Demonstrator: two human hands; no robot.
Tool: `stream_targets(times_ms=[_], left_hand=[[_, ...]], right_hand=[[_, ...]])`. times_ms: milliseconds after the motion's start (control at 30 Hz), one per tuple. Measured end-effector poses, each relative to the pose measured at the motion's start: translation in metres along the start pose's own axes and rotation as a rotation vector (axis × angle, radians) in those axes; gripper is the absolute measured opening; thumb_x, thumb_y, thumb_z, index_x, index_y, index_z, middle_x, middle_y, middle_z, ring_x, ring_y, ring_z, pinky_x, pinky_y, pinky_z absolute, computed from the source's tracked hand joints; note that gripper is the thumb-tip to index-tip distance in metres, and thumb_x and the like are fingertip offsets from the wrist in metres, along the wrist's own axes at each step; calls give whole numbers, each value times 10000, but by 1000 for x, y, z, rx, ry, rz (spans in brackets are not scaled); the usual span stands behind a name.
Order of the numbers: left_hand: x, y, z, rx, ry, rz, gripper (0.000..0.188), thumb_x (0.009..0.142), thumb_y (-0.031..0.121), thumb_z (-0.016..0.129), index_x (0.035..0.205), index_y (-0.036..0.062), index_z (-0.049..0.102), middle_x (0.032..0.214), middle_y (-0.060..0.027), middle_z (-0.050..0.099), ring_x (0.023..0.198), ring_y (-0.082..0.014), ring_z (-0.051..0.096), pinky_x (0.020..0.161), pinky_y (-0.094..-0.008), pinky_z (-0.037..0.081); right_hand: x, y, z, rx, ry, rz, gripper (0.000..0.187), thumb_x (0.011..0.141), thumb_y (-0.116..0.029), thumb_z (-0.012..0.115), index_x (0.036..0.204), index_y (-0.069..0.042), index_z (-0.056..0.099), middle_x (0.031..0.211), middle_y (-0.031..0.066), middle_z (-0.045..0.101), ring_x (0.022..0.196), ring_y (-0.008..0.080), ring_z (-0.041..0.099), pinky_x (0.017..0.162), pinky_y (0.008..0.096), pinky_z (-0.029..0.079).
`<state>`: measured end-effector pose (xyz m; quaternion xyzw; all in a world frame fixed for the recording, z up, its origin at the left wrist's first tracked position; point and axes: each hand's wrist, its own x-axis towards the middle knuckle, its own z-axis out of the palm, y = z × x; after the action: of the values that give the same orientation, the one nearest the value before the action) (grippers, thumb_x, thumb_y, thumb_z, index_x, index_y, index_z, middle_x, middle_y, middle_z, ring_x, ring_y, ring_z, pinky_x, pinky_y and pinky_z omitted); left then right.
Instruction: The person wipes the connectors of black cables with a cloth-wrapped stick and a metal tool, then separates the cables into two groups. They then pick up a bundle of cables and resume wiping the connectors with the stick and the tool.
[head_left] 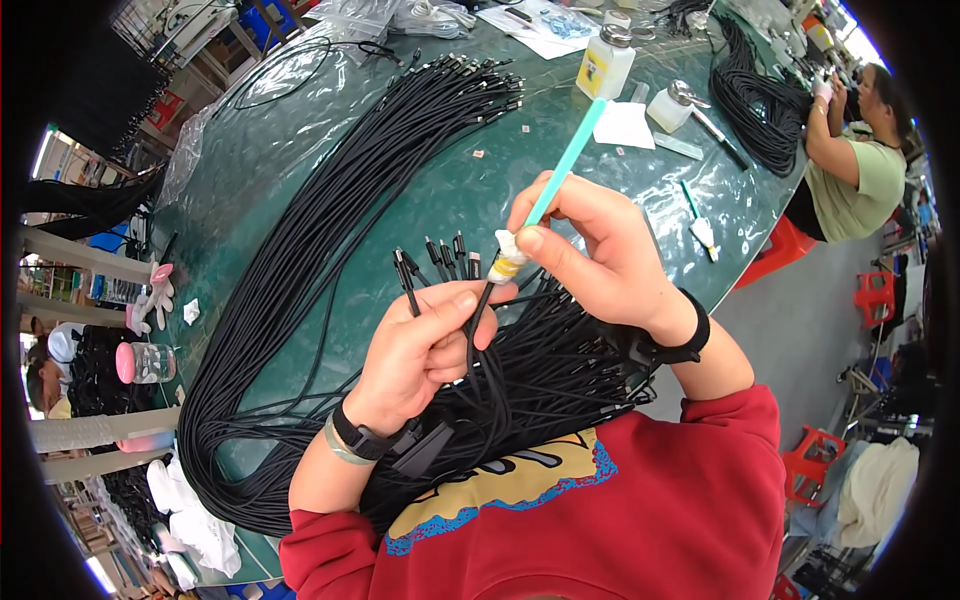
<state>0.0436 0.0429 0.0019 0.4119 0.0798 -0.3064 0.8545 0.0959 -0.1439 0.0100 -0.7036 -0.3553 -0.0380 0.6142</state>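
My right hand (610,250) pinches a teal stick (567,160) between thumb and fingers. White cloth, bound with yellow tape, wraps the stick's lower end (508,256). This wad meets the end of a black cable at the fingertips of my left hand (425,345). The left fingers are closed round several black cables, whose connectors (440,257) stick up past them. Which connector the cloth touches is partly hidden. Beneath both hands lies a heap of black cables (560,350), part of a long bundle (310,215) that curves across the green table (370,270).
Two bottles, a taller one (605,65) and a shorter one (670,107), stand at the back right. Another teal stick with a wrapped end (703,235) lies farther right. A co-worker (860,185) sits at the right edge beside more cables (755,110). A pink-lidded jar (150,362) is at left.
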Motion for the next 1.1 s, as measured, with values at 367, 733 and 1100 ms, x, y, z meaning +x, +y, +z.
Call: stream_targets(times_ms=[367, 733, 1100], left_hand=[[-6, 4, -4, -30, -182, -60, 235, 860, 129, 483, 996, -56, 534, 719, -50, 530, 391, 15, 249, 356, -149, 182], [-7, 0, -8, 155, -21, 62, 149, 780, 69, 596, 870, -50, 606, 688, -55, 573, 396, 4, 277, 352, -158, 183], [-8, 2, -4, 162, 40, 26, 155, 772, 77, 606, 863, -48, 617, 620, -27, 559, 386, 2, 262, 344, -166, 167]], right_hand=[[-5, -8, 0, 180, 29, 66, 113, 830, -82, 524, 870, 23, 514, 787, 29, 483, 685, 78, 436, 604, 203, 358], [-7, -24, -4, 207, 132, 127, 106, 827, -78, 518, 877, 15, 516, 782, 15, 488, 668, 56, 422, 582, 187, 342], [2, -22, 4, -104, 24, -5, 85, 812, -64, 531, 851, 12, 527, 788, 43, 529, 709, 105, 485, 641, 235, 398]])
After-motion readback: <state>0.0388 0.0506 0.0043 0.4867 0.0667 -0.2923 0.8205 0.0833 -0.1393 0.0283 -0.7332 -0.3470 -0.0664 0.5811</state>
